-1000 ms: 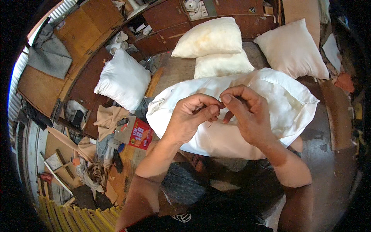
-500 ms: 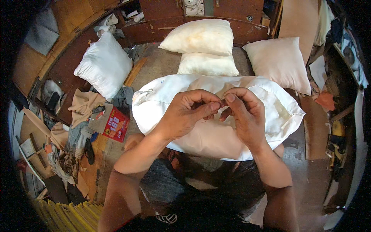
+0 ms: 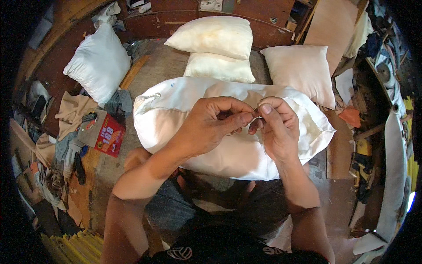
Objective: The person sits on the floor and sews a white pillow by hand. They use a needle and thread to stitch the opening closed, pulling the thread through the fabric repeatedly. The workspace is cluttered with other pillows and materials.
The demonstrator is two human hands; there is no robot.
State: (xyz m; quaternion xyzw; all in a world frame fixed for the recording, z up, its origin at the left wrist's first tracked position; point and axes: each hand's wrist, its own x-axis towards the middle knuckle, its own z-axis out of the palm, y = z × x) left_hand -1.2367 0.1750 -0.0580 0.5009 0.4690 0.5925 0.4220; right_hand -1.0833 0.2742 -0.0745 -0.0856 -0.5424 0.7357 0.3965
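A long white stuffed cushion (image 3: 171, 101) lies across my lap. Above its middle, my left hand (image 3: 220, 121) and my right hand (image 3: 279, 125) meet at the fingertips. The left thumb and forefinger are pinched together, and the right thumb and forefinger close from the other side. Something small and thin sits between the fingertips, too fine to make out. At the cushion's left end the white cloth is gathered, and a seam edge shows along its right end.
Two cream pillows (image 3: 215, 37) are stacked on the floor ahead. A white pillow (image 3: 99, 64) leans at the left and another pillow (image 3: 301, 72) at the right. A red and brown box (image 3: 110, 136) stands by heaped cloth scraps (image 3: 72, 112). Tools and rolls line the right side.
The view has shifted slightly to the right, so the surroundings appear further left. My hands remain together at the fingertips, the right fingers now closer to the left ones.
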